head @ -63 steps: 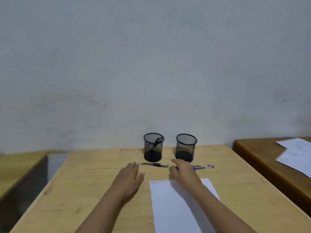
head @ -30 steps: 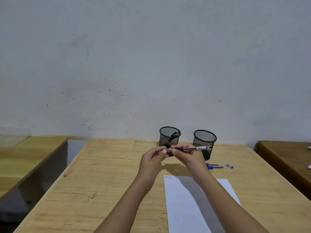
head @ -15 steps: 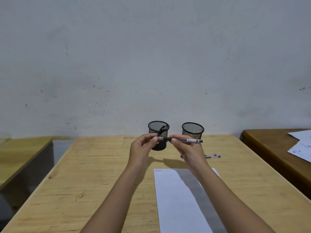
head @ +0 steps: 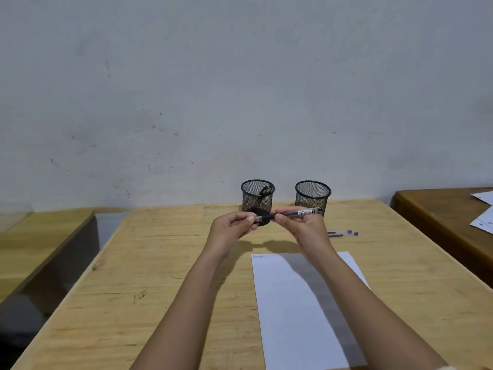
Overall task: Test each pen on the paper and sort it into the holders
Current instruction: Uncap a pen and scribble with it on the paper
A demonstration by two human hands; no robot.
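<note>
1. I am holding a black pen [head: 289,214] level above the wooden table [head: 165,263], one hand at each end — my left hand [head: 232,231] is pinching the cap end between thumb and fingers, my right hand [head: 304,228] is gripping the barrel just past the middle.
2. The pen's labelled end is pointing right, crossing in front of the right mesh holder [head: 312,194].
3. The left mesh holder [head: 257,198] is standing just beside it at the table's far edge, near the wall, with one dark pen [head: 262,194] leaning inside.
4. Whether the right holder is holding anything, I cannot tell through the mesh.
5. A sheet of white paper [head: 290,316] is lying flat on the table below my right forearm, with a small scribble at its top left corner.
6. Blue-capped pens [head: 344,233] are lying on the table right of my right hand — well apart from the paper; their number is unclear.
7. Loose sheets [head: 484,212] are sitting on a darker table [head: 432,209] at the far right.
</note>
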